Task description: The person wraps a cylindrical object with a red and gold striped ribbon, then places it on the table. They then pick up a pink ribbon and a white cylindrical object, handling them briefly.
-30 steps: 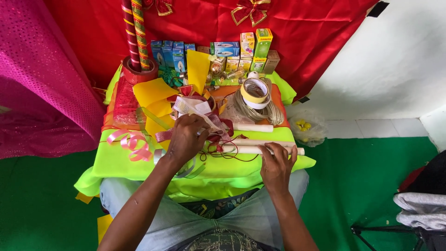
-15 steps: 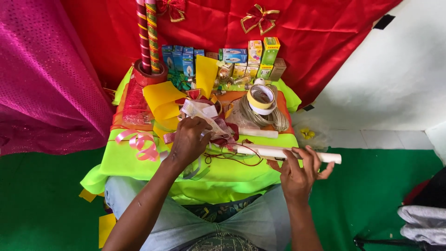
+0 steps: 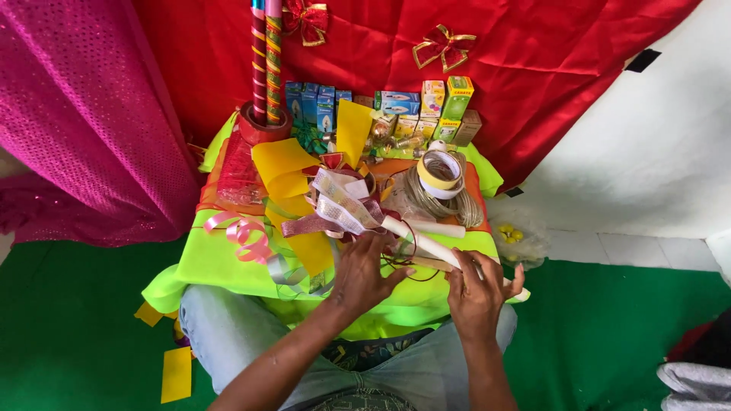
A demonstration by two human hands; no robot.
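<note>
Right hand [image 3: 478,293]: fingers wrapped around the lower end of a white stick [image 3: 423,243].
Left hand [image 3: 364,272]: fingers spread loose, resting on ribbons [image 3: 344,207] beside the stick.
Stick: slants across the green table cloth [image 3: 221,259].
Behind: tape roll [image 3: 439,170], small boxes [image 3: 445,103].

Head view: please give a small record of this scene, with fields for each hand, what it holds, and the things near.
left hand: left hand rests on the ribbon bundle, fingers spread
right hand: right hand grips the white stick
stick position: lies slanted, far end at the ribbon bundle
surface: lime green cloth over the table
nearby: pink curled ribbon, tape roll, small boxes at the back
</note>
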